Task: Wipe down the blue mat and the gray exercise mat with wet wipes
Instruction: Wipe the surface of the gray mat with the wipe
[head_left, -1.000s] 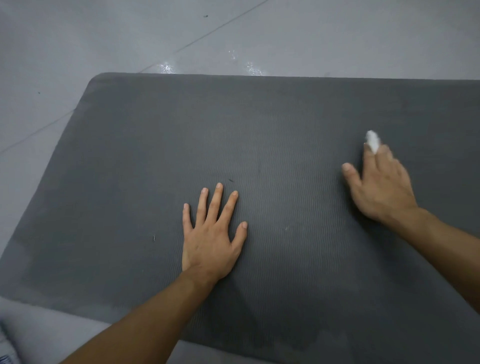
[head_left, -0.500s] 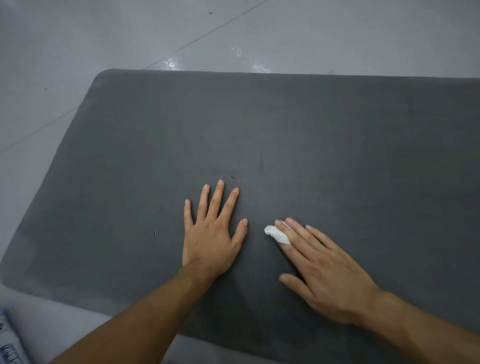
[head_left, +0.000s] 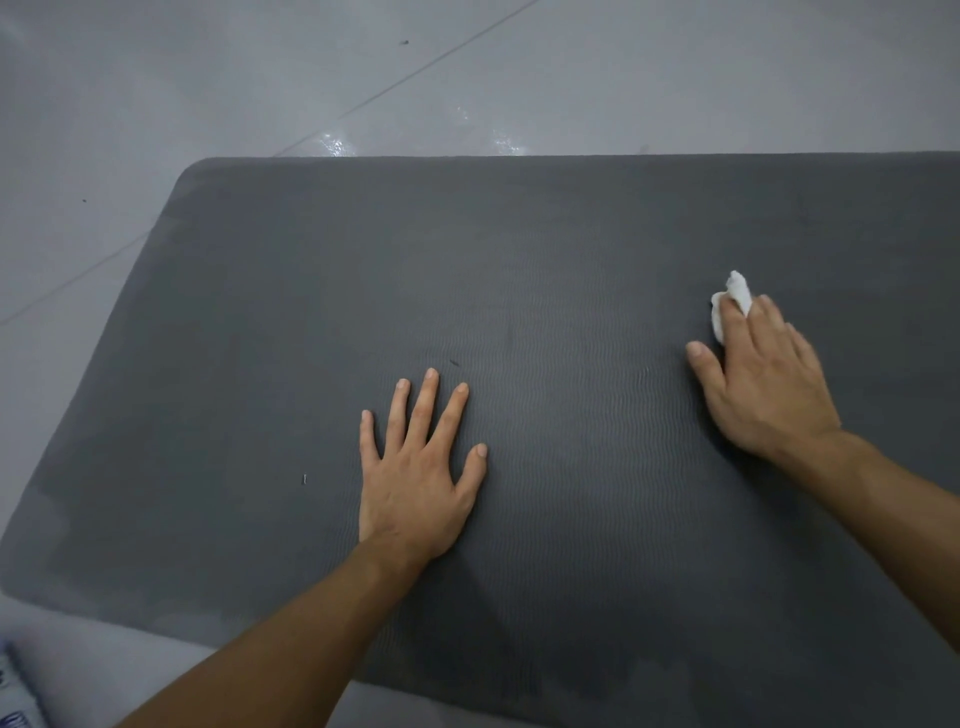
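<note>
Pale tile floor (head_left: 208, 78). My flat, spread left hand (head_left: 415, 488) pinned the squishy gray foam exercise mat (head_left: 571, 249); right hand (head_left: 763, 384) pressed a limp white wet wipe (head_left: 735, 299), fingers straight.

1. Swept right and farther out across the gray exercise mat (head_left: 519, 249) with the right hand (head_left: 763, 384), off the spot just beside the left hand (head_left: 418, 478) thumb held half a second ago.
2. Back roughly to the place of a second ago, well apart from the left hand.
3. Turned the fingers (head_left: 769, 319) from pointing left to pointing toward the far edge.
4. More of the wet wipe (head_left: 736, 293) showing, bunched white past the fingertips and along their left side.
</note>
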